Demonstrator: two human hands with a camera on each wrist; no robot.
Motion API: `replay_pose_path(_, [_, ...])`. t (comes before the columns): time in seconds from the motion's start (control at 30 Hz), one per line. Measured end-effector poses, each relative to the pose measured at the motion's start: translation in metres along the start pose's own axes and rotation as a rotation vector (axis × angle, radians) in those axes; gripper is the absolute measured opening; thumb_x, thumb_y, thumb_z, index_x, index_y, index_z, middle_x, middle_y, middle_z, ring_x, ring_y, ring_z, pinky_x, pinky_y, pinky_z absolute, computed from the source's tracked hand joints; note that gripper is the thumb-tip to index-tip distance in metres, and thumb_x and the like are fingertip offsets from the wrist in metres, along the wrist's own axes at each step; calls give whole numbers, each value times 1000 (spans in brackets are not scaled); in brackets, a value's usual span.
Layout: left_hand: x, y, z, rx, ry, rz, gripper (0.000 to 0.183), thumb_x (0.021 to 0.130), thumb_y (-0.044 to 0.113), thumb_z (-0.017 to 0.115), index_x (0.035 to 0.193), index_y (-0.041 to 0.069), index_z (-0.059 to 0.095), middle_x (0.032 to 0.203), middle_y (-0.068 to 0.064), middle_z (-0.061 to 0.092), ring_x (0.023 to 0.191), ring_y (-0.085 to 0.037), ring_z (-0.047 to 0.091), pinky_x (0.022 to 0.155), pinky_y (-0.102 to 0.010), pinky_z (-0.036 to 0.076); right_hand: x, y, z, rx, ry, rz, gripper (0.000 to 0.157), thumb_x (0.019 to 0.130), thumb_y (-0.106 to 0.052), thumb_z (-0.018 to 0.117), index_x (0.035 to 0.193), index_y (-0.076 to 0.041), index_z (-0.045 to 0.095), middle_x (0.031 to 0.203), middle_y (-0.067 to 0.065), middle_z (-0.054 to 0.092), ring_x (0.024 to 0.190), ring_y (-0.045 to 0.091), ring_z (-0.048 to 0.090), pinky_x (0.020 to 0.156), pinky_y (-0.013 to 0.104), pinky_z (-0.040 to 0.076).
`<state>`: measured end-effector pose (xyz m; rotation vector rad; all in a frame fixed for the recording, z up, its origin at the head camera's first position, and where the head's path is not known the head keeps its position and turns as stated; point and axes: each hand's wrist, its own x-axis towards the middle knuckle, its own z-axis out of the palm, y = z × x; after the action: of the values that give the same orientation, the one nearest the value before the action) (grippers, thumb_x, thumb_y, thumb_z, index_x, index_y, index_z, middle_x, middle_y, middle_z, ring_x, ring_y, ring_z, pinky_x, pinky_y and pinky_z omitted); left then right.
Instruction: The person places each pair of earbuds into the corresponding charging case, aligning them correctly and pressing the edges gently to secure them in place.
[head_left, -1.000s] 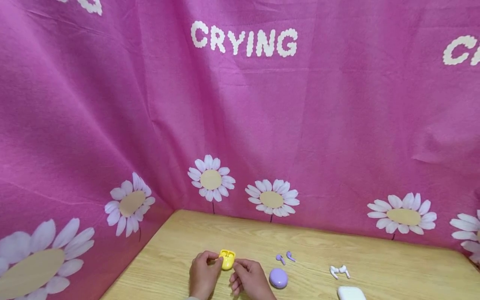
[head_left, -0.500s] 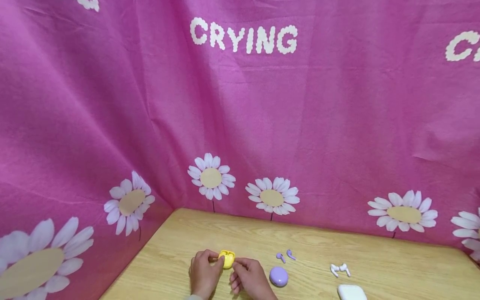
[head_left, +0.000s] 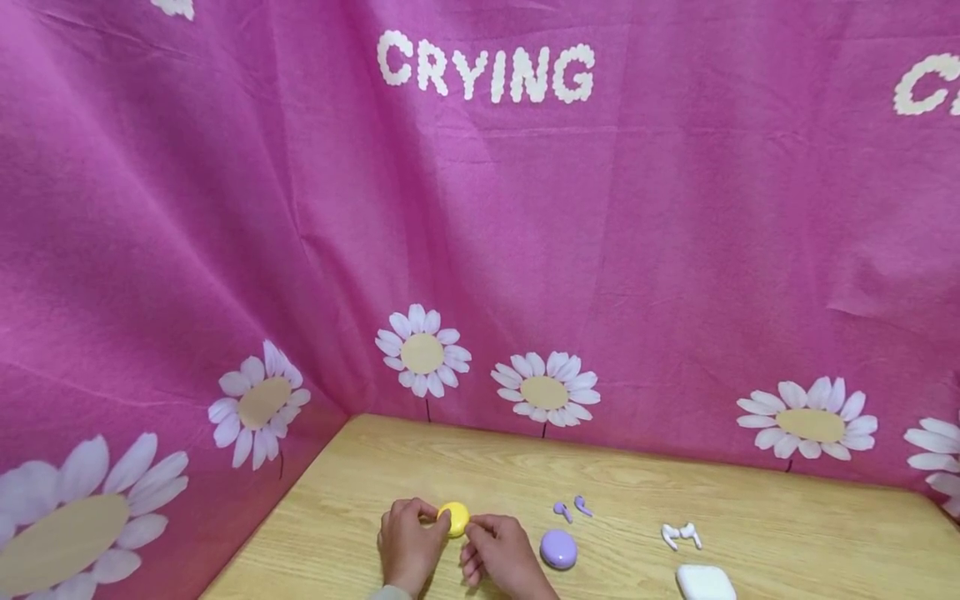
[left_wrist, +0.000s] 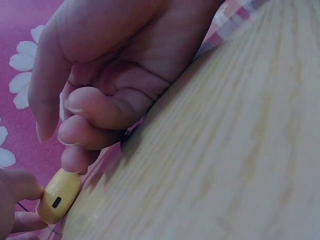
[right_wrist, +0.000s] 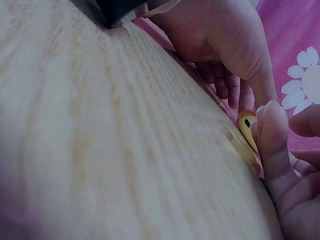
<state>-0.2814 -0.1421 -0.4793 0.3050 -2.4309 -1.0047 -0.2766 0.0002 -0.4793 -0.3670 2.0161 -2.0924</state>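
A yellow round earbud case (head_left: pixel 455 518) lies on the table with its lid down. My left hand (head_left: pixel 408 546) pinches its left side between thumb and index finger. At the right edge, my right hand (head_left: pixel 504 554) pinches it with the thumb and index fingertips, while the other fingers curl under the palm. The left wrist view shows the charging port on the case (left_wrist: pixel 59 196), with the right hand (left_wrist: pixel 110 65) above it and left fingers (left_wrist: pixel 22 192) beside it. Much of the case (right_wrist: pixel 245 122) is hidden behind fingers in the right wrist view.
To the right sit a purple earbud case (head_left: pixel 558 550) and two purple earbuds (head_left: pixel 564 512). Farther right are two white earbuds (head_left: pixel 681 536) and a white case (head_left: pixel 705 582), all on the wooden table (head_left: pixel 637 483). A pink flowered cloth (head_left: pixel 660 250) hangs behind and at the left.
The yellow case's lid stood open a second ago and was partly lowered half a second ago; now it is down. Both hands have stayed nearly in place.
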Motion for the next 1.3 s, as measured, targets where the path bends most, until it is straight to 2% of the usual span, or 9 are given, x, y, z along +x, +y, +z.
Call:
replay_pose_path(0.17, [0,2,0,-2,9,15,18,71,27,80,70,18,65,93,-5,63,90,-28,55,80,-47,40,0,-1,-1,-4,9,-15,38,96,-10,50,122,18,52,68,7,63,49,9,57,47,24,51])
replay_pose_path(0.33, [0,-1,0,11,1,-1,18,71,28,80,72,17,65,94,-4,63,92,-28,55,81,-47,40,0,2,1,23,2,-17,35,97,-8,49,119,19,53,67,8,63,48,9,57,47,24,52])
replay_pose_path(0.67, [-3,-6,0,18,-19,-14,19,71,28,80,75,17,65,92,-3,61,90,-26,54,79,-46,40,-4,3,4,45,5,23,39,98,-9,48,123,21,48,68,7,64,49,9,58,47,24,52])
replay_pose_path(0.93, [7,0,2,-15,4,32,18,71,28,79,78,16,67,92,-4,61,90,-27,53,79,-46,39,5,-5,-1,48,22,1,39,99,-11,47,125,18,48,68,6,63,50,9,57,47,23,51])
replay_pose_path(1.17, [1,-4,3,13,-32,-8,18,72,28,79,78,17,67,93,-4,60,90,-25,52,78,-45,39,0,2,0,56,2,34,40,98,-9,48,124,21,47,66,6,63,49,9,57,47,23,51])
replay_pose_path(1.3, [2,-4,4,9,-38,-3,18,73,29,78,80,17,66,93,-4,59,90,-25,52,78,-45,38,1,4,0,59,5,24,41,98,-9,48,124,22,46,66,6,63,50,9,58,47,23,50])
